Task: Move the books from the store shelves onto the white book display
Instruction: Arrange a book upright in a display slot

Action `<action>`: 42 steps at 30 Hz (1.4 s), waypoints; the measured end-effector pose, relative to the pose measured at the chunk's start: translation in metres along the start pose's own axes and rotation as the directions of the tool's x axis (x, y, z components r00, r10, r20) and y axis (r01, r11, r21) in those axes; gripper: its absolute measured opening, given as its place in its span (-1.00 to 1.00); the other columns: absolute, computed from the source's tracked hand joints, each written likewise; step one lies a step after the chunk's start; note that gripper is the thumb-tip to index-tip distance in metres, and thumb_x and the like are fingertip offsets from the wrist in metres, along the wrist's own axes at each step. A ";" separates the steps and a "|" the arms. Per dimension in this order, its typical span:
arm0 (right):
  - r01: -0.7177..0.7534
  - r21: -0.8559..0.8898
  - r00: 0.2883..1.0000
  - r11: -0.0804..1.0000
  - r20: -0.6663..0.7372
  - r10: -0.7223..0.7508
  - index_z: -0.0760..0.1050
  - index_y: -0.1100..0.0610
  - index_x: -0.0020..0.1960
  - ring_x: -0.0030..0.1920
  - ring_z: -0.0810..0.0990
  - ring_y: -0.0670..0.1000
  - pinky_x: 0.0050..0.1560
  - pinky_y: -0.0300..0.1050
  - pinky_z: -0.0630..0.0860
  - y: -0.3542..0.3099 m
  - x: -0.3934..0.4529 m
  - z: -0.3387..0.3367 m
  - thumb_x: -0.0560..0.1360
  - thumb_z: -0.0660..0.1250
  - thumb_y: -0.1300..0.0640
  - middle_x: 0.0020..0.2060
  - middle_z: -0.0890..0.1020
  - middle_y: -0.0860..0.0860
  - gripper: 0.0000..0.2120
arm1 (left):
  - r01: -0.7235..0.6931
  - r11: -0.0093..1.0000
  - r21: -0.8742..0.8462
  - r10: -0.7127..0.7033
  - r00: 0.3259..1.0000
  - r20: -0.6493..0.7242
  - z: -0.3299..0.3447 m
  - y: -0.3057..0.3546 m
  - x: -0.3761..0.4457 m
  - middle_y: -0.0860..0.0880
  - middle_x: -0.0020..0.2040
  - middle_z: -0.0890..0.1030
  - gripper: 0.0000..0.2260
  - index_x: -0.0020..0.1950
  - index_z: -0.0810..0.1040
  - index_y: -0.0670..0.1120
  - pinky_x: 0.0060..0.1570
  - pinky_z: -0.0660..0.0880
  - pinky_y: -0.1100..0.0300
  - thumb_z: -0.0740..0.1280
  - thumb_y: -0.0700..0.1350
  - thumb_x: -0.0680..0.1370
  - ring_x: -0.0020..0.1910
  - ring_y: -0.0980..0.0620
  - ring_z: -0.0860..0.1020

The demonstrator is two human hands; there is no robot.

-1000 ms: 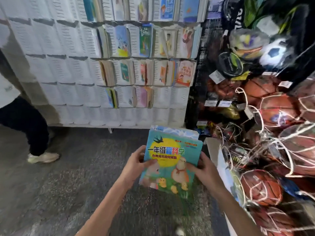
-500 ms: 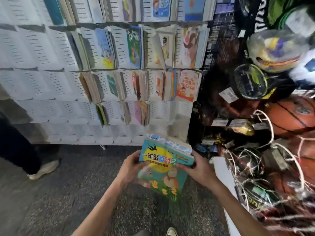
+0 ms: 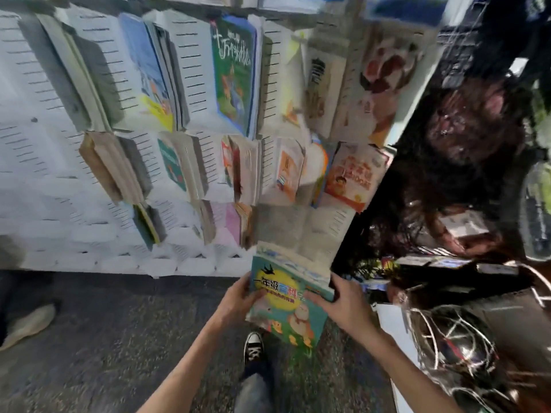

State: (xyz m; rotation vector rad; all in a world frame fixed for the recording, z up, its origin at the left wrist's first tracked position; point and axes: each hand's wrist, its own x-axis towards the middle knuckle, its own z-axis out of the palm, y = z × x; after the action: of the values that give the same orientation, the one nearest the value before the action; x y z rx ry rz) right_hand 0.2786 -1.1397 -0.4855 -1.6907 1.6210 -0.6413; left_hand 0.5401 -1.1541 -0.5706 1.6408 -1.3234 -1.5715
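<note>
Book stack (image 3: pixel 287 302) is gripped between left hand (image 3: pixel 238 302) and right hand (image 3: pixel 343 305), just below the white book display (image 3: pixel 44 162), its long axis pointing toward it.

Dark speckled carpet-like floor (image 3: pixel 98 338) fills lower frame. Black wire rack (image 3: pixel 465 55) stands at right, dark and cluttered, contents blurred. Balls in white string netting (image 3: pixel 456 347) crowd lower right corner. Pale shoe of bystander (image 3: pixel 25 324) rests on floor at left edge. Light even, soft shadows; picture motion-blurred.
</note>
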 end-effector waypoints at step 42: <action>-0.515 0.208 0.849 0.832 0.254 0.462 0.30 0.12 0.46 0.24 0.62 0.13 0.22 0.14 0.58 0.191 0.321 0.091 0.52 0.45 0.20 0.39 0.51 0.08 -0.43 | 0.337 0.929 0.151 -0.352 0.931 0.092 0.091 0.028 0.357 -0.11 0.52 0.39 -0.35 0.62 0.16 0.01 -0.12 0.44 0.02 0.10 -0.41 0.57 0.03 -0.24 0.57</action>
State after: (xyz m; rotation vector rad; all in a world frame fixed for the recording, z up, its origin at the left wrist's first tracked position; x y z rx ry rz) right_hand 0.2556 -1.4385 -0.7261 -1.0378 1.6503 -0.3969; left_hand 0.3955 -1.4562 -0.7261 1.9775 -1.2717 -1.8397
